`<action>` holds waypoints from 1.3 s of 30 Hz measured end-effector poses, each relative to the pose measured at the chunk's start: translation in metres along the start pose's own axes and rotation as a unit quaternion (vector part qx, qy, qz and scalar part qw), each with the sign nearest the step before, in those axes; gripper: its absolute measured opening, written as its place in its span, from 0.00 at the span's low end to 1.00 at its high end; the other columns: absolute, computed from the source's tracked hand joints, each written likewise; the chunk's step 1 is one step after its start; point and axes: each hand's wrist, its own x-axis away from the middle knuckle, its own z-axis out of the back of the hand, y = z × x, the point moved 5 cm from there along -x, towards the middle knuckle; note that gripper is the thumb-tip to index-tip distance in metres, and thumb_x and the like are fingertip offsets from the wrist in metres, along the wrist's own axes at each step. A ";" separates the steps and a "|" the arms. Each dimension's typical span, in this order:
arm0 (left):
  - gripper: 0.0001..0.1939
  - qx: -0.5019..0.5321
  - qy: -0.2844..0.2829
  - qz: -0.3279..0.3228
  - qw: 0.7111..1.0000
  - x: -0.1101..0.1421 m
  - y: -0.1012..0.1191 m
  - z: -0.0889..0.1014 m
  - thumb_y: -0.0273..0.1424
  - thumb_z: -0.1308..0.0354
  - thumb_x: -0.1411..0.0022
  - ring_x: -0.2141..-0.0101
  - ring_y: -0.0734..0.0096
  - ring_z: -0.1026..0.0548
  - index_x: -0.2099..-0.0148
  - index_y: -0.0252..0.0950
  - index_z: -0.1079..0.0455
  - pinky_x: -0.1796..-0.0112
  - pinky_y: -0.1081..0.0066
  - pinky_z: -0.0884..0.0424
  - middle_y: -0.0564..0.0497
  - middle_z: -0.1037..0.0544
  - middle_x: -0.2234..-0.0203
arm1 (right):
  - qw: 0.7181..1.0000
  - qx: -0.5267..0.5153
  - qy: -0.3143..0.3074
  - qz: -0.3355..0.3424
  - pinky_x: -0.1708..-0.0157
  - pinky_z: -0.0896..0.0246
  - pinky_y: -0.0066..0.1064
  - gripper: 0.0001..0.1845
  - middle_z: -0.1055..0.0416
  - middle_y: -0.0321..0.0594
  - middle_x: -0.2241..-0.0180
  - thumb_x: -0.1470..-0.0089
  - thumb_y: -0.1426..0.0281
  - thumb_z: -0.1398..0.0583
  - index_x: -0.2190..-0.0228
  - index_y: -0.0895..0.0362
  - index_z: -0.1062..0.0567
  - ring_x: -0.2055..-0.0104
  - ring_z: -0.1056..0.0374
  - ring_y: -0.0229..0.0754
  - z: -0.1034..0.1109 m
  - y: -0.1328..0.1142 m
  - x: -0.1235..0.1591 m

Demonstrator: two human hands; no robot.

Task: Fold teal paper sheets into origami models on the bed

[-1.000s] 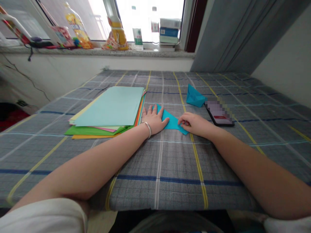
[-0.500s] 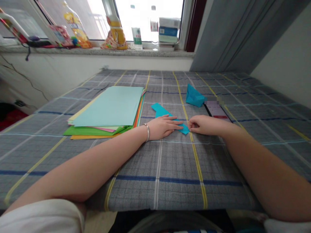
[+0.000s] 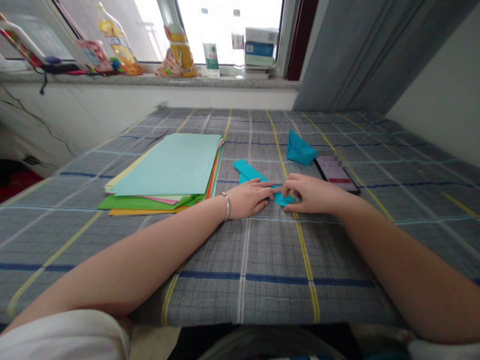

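A strip of folded blue paper [image 3: 249,170] lies slantwise on the checked cloth, its middle covered by my left hand [image 3: 252,197]. That hand rests flat on the paper with its fingers stretched out, and there is a bracelet at the wrist. At the strip's near right end, my right hand [image 3: 309,195] has its fingers and thumb curled around the paper's edge. Farther back stands a folded blue paper piece [image 3: 300,148] with a pointed top, touched by neither hand.
A stack of coloured paper sheets [image 3: 168,165] lies on the left. To the right is a phone [image 3: 335,172] beside the standing blue piece. Bottles, a tube [image 3: 211,56] and boxes [image 3: 259,47] line the windowsill [image 3: 142,79] at the back.
My right hand has moved slightly left and its fingers have opened around the end of the blue strip. The fingers of my left hand have drawn back a little.
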 end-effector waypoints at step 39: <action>0.22 -0.012 0.014 -0.078 0.997 -0.001 0.005 -0.001 0.22 0.53 0.34 0.38 0.61 0.37 0.40 0.36 0.32 0.37 0.58 0.41 0.45 0.35 0.37 | 0.970 -0.134 -0.051 -0.195 0.78 0.47 0.29 0.07 0.30 0.33 0.78 0.53 0.66 0.35 0.75 0.54 0.28 0.76 0.37 0.37 -0.015 0.040 -0.008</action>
